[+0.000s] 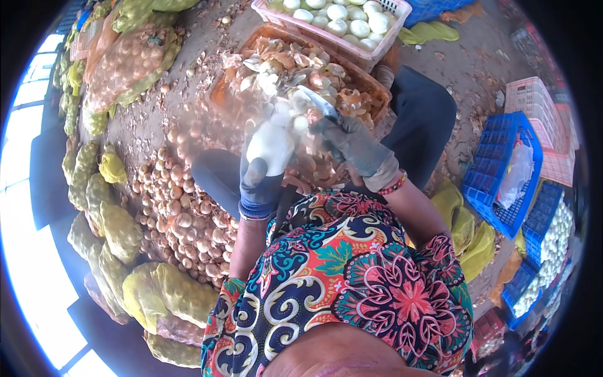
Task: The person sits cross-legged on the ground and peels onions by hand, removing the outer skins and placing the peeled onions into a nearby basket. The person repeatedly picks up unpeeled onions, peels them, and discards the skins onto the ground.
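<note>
My left hand [258,181], in a dark work glove with a blue cuff, grips a white peeled onion [269,147], its thumb over the near side. My right hand [351,141], in a worn grey glove, is closed around a knife, with the blade [319,101] pointing up and to the left. The blade is apart from the onion. Beyond both hands is an orange-brown plastic crate [381,96] heaped with onion skins [301,56]. A hazy blur covers part of the view around the left hand, so its fingertips are unclear.
A pink crate of peeled onions [337,26] rests on the far end of the skin crate. Unpeeled onions [183,221] are piled at left, beside filled mesh sacks [120,231]. At right stand a blue crate [501,174] with a plastic bag and pink crates [530,101].
</note>
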`<state>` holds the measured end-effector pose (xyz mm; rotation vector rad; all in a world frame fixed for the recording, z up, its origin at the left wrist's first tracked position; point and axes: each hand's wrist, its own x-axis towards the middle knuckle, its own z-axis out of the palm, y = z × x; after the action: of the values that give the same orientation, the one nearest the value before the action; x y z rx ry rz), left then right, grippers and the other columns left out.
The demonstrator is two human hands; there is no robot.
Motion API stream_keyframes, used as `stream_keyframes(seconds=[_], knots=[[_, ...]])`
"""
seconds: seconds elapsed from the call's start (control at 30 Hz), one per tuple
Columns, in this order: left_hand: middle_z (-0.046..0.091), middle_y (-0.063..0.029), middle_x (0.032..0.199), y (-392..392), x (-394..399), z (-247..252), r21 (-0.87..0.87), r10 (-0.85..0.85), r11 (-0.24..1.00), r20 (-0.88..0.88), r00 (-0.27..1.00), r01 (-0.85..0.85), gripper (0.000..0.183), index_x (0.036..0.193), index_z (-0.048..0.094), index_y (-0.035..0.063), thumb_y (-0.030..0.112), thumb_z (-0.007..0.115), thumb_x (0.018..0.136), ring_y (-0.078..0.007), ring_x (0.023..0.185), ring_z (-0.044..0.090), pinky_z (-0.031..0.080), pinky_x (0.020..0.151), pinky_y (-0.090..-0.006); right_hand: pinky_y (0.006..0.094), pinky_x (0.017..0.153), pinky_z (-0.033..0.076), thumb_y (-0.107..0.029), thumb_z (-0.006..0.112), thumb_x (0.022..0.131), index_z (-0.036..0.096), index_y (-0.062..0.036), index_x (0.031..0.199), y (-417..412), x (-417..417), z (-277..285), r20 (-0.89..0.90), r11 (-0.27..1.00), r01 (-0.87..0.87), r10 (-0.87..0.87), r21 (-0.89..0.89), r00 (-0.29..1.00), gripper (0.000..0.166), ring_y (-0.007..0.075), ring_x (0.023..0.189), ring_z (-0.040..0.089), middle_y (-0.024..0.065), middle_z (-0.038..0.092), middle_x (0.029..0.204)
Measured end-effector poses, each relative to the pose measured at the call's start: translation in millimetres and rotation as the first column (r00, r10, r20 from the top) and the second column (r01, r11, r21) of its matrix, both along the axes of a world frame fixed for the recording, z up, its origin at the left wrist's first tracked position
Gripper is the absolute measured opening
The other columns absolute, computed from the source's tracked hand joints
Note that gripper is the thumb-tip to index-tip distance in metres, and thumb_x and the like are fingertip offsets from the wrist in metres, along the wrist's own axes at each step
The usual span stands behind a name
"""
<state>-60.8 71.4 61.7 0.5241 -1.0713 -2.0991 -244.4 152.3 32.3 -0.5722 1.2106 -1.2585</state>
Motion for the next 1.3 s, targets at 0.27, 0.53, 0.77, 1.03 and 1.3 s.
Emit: stream_keyframes(seconds=[0.27, 0.53, 0.77, 1.03, 1.3], knots=[[0.056, -0.0158, 0.126, -1.6, 9.0, -23.5, 0.014, 0.114, 0.993, 0.031, 0.993, -0.114, 0.099, 0.145, 0.038, -0.0040, 0.055, 0.075, 0.075, -0.0266, 0.115, 0.057, 0.045, 0.105, -0.0404, 0.0409, 0.070, 0.054, -0.019, 0.064, 0.095, 0.065, -0.0046, 0.106, 9.6, 5.0, 2.5, -0.739, 0.902, -0.180, -0.192, -0.392, 0.646, 0.018, 0.0341, 0.081, 0.068, 0.0143, 0.069, 0.091], [0.055, -0.0156, 0.127, 9.7, -3.8, -13.2, 0.093, 0.169, 0.981, 0.018, 0.985, -0.170, 0.100, 0.143, 0.038, -0.0042, 0.060, 0.075, 0.076, -0.0267, 0.114, 0.059, 0.047, 0.102, -0.0390, 0.0443, 0.060, 0.051, -0.026, 0.064, 0.093, 0.064, -0.0123, 0.107, 6.7, 22.8, -23.4, -0.898, 0.907, -0.201, -0.295, -0.371, 0.326, 0.020, 0.0333, 0.073, 0.067, 0.0118, 0.067, 0.092], [0.059, -0.0148, 0.122, 14.5, -10.0, -1.9, 0.064, 0.211, 0.974, 0.091, 0.973, -0.218, 0.103, 0.142, 0.040, -0.0033, 0.063, 0.077, 0.073, -0.0229, 0.111, 0.060, 0.049, 0.098, -0.0351, 0.0243, 0.052, 0.043, -0.023, 0.060, 0.101, 0.065, -0.0052, 0.107, 1.0, 25.3, -10.1, 0.092, 0.992, 0.122, -0.126, 0.045, 0.988, 0.020, 0.0079, 0.062, 0.056, -0.0018, 0.064, 0.078], [0.057, -0.0193, 0.129, 9.1, -10.8, 1.3, -0.097, 0.151, 0.984, 0.042, 0.988, -0.147, 0.103, 0.144, 0.039, 0.0000, 0.052, 0.083, 0.067, -0.0263, 0.112, 0.062, 0.051, 0.097, -0.0377, 0.0177, 0.069, 0.047, -0.020, 0.066, 0.098, 0.057, -0.0021, 0.126, -7.0, 15.2, 13.2, -0.297, 0.852, 0.095, -0.282, -0.515, 0.912, 0.034, 0.0030, 0.090, 0.054, -0.0004, 0.059, 0.105], [0.053, -0.0166, 0.135, -0.4, 13.0, -7.5, -0.492, 0.000, 0.851, 0.352, 0.936, 0.185, 0.107, 0.147, 0.035, -0.0007, 0.033, 0.093, 0.064, -0.0263, 0.125, 0.055, 0.047, 0.105, -0.0399, 0.0181, 0.059, 0.038, -0.034, 0.066, 0.098, 0.060, -0.0087, 0.116, -20.1, 4.3, 7.1, 0.161, 0.954, -0.067, 0.118, -0.292, 0.980, 0.032, 0.0002, 0.072, 0.045, -0.0093, 0.053, 0.084]])
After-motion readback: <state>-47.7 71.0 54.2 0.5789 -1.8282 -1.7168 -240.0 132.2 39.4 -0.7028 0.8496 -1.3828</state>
